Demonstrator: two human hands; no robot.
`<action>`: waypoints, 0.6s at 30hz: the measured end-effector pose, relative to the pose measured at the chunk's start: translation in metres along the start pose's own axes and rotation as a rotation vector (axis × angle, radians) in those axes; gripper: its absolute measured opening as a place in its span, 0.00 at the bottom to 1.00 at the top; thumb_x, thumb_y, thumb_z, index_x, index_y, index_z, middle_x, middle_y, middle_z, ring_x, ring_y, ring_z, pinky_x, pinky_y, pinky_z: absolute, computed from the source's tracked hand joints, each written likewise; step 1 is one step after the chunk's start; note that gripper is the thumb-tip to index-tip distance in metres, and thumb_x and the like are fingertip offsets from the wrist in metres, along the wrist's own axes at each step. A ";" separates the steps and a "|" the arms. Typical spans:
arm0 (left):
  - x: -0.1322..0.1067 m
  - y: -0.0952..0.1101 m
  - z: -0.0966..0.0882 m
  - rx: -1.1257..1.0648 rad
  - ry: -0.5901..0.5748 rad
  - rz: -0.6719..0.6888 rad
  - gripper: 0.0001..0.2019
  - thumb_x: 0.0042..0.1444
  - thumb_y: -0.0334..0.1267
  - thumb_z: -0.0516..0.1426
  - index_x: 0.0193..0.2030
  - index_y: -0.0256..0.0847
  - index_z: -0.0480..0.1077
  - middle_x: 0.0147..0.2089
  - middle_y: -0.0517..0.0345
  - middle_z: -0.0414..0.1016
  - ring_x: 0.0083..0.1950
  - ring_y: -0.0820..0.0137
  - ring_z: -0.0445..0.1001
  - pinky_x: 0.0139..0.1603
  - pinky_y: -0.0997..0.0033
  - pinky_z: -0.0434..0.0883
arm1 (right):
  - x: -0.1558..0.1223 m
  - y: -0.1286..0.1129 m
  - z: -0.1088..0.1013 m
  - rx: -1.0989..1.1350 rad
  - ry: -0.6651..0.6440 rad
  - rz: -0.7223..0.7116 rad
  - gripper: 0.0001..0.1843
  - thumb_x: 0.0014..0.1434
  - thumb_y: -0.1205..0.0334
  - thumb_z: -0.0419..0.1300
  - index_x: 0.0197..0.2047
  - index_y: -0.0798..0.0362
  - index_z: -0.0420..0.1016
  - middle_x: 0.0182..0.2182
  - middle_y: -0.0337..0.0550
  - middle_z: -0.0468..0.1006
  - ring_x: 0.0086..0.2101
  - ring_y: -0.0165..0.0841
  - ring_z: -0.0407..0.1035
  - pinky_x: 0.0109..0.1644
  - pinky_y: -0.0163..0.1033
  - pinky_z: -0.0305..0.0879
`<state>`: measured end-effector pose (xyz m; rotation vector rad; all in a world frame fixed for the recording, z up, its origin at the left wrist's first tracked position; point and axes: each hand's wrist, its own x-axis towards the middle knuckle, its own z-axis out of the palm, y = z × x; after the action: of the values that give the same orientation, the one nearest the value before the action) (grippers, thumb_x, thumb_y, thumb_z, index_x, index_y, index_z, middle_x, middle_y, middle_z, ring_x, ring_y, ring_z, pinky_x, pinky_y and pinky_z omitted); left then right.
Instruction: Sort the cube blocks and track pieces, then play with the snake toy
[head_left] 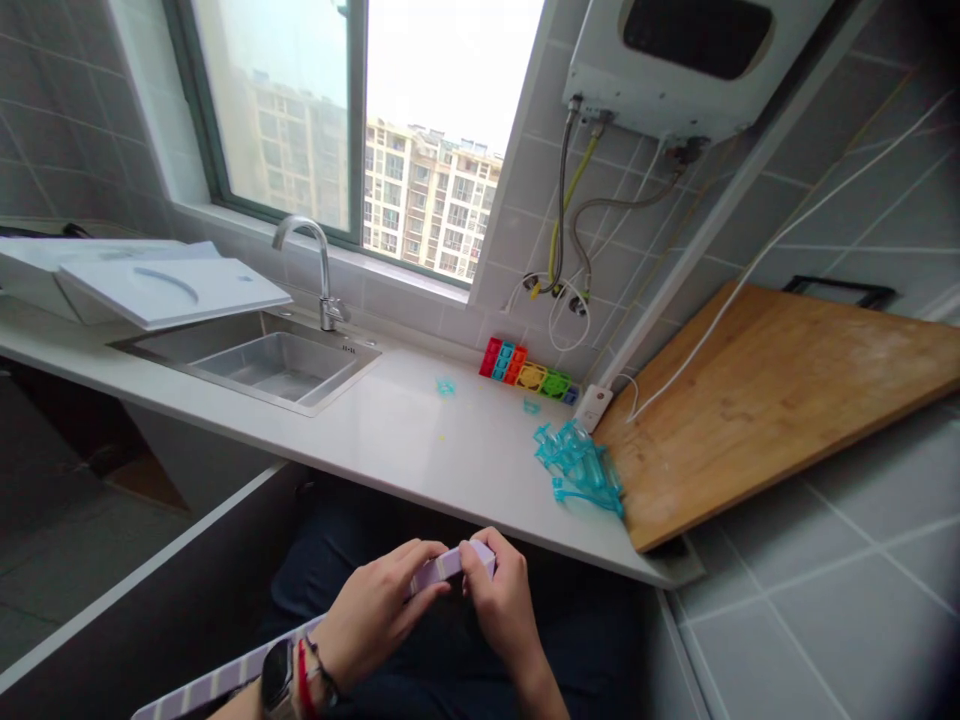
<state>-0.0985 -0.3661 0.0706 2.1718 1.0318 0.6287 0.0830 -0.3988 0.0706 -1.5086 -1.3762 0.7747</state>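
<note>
Low in the head view, in front of the counter edge, a long narrow lavender strip with pale cross stripes (437, 572) slants up to the right. It looks like a slim box, but I cannot tell its exact kind. My left hand (375, 605), with a watch and bracelets at the wrist, closes its thumb and fingers around it near the upper end. At that end, my right hand (501, 595) grips the tip between thumb and fingers. The strip's lower part passes under my left wrist and forearm, partly hidden there.
On the white counter (405, 430) lie turquoise plastic pieces (577, 460), by a leaning wooden board (780, 390). Coloured plastic blocks (525, 370) stand along the wall. Leftward are a sink (274, 365), a faucet (322, 265) and a white foam-like lid (172, 290). A cable hangs at right.
</note>
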 end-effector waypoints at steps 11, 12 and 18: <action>0.003 0.012 -0.010 -0.260 -0.155 -0.061 0.21 0.70 0.56 0.45 0.36 0.41 0.65 0.31 0.63 0.65 0.32 0.72 0.60 0.34 0.73 0.62 | -0.005 -0.004 -0.004 0.205 -0.109 -0.135 0.18 0.63 0.45 0.62 0.42 0.53 0.74 0.28 0.38 0.73 0.25 0.29 0.64 0.28 0.33 0.59; 0.002 0.012 -0.010 -0.292 -0.176 -0.065 0.22 0.70 0.56 0.45 0.36 0.41 0.65 0.32 0.63 0.64 0.32 0.72 0.59 0.35 0.73 0.61 | -0.005 -0.004 -0.004 0.205 -0.127 -0.149 0.17 0.64 0.45 0.62 0.41 0.53 0.74 0.28 0.39 0.74 0.26 0.29 0.64 0.29 0.33 0.59; -0.003 0.011 -0.011 -0.373 -0.193 -0.085 0.22 0.69 0.56 0.46 0.37 0.40 0.68 0.34 0.63 0.63 0.35 0.71 0.58 0.36 0.73 0.61 | -0.010 -0.002 -0.002 0.269 -0.192 -0.127 0.16 0.65 0.46 0.61 0.41 0.52 0.72 0.29 0.38 0.72 0.26 0.30 0.65 0.27 0.33 0.59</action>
<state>-0.1015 -0.3699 0.0855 1.8136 0.8256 0.5139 0.0824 -0.4090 0.0725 -1.1507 -1.4287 1.0007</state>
